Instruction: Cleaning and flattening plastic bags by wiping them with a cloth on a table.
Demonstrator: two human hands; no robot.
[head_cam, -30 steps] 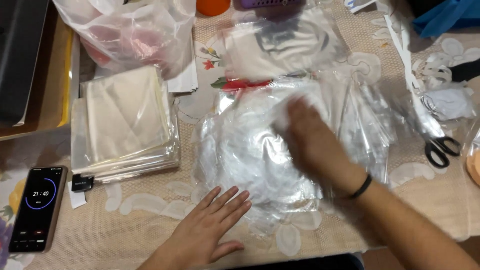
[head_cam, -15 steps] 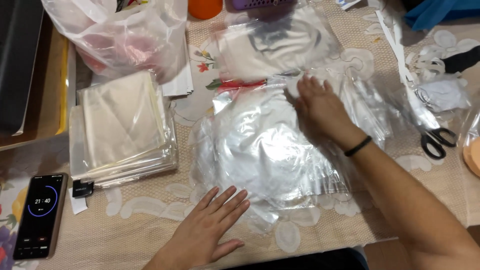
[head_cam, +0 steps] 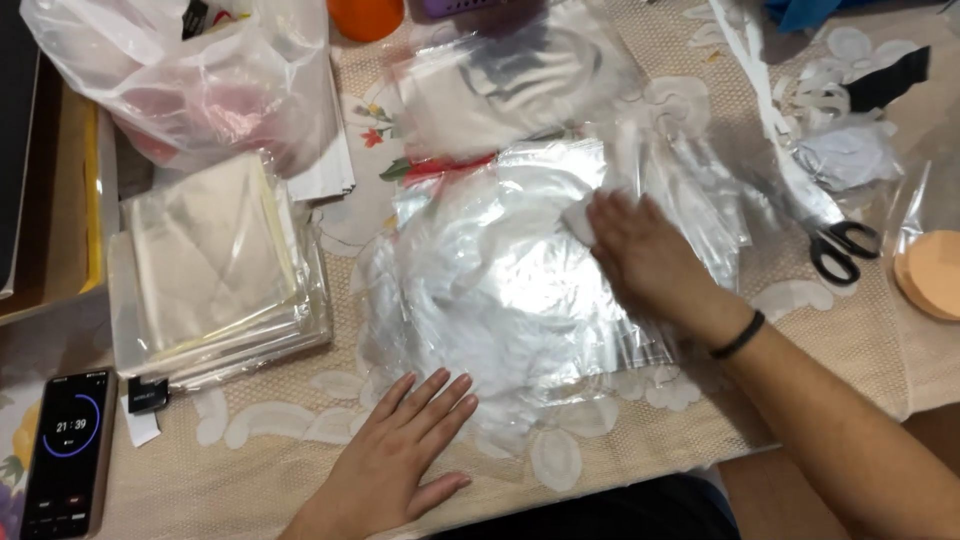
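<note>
While the right hand (head_cam: 650,262) slides back from the far edge of the clear plastic bag (head_cam: 500,290) toward its middle, the wrinkled film under it lies flatter than a second ago, so the smoothing pass looks well along. Only the head view is on offer. The bag sits in the centre of the table (head_cam: 250,480), on the lace cloth, between the stack of flat packets (head_cam: 215,265) and the scissors (head_cam: 840,248). Right fingers (head_cam: 610,215) are spread and flat, pressing down on the film, gripping nothing. The left hand (head_cam: 395,450) has not moved: palm down, fingers apart, tips pinning the bag's near edge. A phone with a running timer (head_cam: 68,450) lies just left.
</note>
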